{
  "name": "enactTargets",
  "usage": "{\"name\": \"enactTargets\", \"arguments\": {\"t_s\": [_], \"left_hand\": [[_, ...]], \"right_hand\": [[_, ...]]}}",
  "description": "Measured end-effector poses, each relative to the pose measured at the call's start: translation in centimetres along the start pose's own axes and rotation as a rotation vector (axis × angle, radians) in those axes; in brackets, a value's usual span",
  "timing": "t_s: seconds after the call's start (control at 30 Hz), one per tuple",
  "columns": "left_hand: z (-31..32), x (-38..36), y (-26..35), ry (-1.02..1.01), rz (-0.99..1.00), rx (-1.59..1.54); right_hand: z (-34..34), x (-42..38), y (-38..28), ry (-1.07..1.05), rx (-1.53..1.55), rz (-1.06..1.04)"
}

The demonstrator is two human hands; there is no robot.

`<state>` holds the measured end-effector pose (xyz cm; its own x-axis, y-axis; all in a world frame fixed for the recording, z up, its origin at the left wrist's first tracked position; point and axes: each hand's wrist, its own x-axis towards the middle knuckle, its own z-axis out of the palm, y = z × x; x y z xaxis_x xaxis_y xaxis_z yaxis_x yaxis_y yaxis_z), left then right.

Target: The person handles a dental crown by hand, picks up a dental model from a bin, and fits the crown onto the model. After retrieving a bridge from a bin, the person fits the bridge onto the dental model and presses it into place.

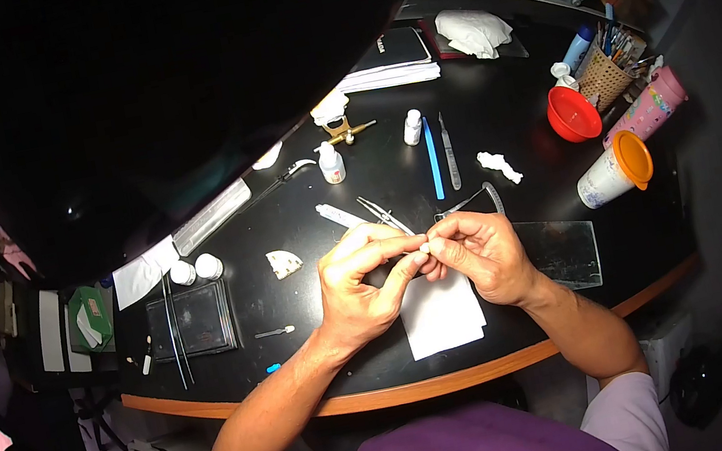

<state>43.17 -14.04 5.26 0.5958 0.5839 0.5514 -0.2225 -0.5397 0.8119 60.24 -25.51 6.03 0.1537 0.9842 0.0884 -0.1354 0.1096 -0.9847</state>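
My left hand (pixel 360 285) and my right hand (pixel 486 261) meet over the front of the desk, fingertips pinched together. Between them is a small white piece (pixel 425 248), mostly hidden by the fingers, too small to name. Beneath the hands lies a folded white paper (pixel 443 319). Just beyond the left hand are metal tweezers (pixel 383 214) and a white tube (pixel 339 215). A metal caliper (pixel 493 195) lies behind the right hand. To the left of the left hand rests a whitish piece with reddish spots (pixel 284 262).
On the black desk (pixel 348 315) stand a dropper bottle (pixel 331 163), a small white bottle (pixel 412 127), a red bowl (pixel 573 113) and an orange-lidded cup (pixel 614 168). A scalpel (pixel 450 152) and blue strip-like tool (pixel 433 159) lie mid-desk. A dark shape blocks the upper left.
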Motion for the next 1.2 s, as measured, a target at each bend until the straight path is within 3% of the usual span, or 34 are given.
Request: {"name": "enactTargets", "arguments": {"t_s": [0.2,0.4,0.6,1.0,1.2], "left_hand": [[0.1,0.0,-0.1,-0.005,-0.012,0.01],[0.1,-0.2,-0.3,0.012,-0.101,-0.049],[0.2,-0.3,-0.7,-0.004,-0.149,-0.098],[0.0,-0.2,0.0,-0.025,-0.164,-0.014],[-0.5,-0.3,0.4,-0.06,-0.242,-0.028]], "right_hand": [[-0.1,0.0,0.3,0.018,-0.08,-0.016],[1.1,-0.2,0.0,0.164,0.014,-0.171],[0.9,0.1,0.0,0.146,-0.342,-0.4],[0.7,0.4,0.2,0.171,-0.443,-0.414],[1.0,0.5,-0.3,0.189,-0.679,-0.571]]}}
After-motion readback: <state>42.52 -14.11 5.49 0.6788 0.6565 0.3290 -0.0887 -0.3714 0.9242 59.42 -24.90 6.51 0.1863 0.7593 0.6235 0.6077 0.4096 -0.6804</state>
